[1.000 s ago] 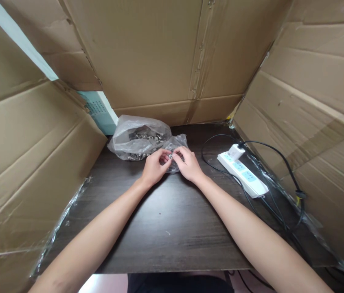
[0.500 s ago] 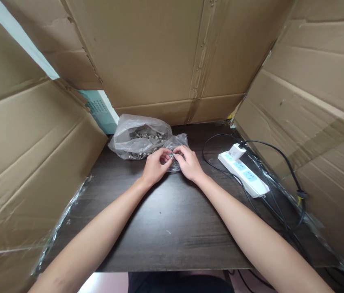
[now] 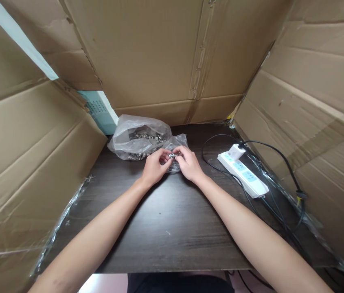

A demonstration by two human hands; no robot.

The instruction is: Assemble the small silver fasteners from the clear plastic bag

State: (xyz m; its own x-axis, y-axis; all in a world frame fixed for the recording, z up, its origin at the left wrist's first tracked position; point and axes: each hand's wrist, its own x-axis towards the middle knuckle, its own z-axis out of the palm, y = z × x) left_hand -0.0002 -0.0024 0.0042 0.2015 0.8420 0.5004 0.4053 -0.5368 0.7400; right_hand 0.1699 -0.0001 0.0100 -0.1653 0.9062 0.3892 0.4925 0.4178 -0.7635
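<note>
Between the fingertips of both hands is a small shiny metal part [image 3: 172,156], too small to name more exactly. My left hand [image 3: 155,166] pinches its left side with thumb and fingers. From the right, my right hand [image 3: 189,165] grips the other end, fingers closed. Just behind the hands lies a small crumpled clear plastic bag [image 3: 176,141], partly covered by them. A larger clear plastic bag [image 3: 125,134] stands beside it at the left, its mouth open, with many small metal parts [image 3: 147,137] inside.
A white power strip [image 3: 251,183] with a plugged-in white adapter [image 3: 237,151] lies on the right of the dark table [image 3: 159,232]. Black cables [image 3: 277,148] loop around it. Cardboard walls [image 3: 156,53] enclose the back and both sides.
Both hands stay in nearly the same place. The fingers have shifted slightly, and a little more of the metal part shows between them. The bags have not moved.
</note>
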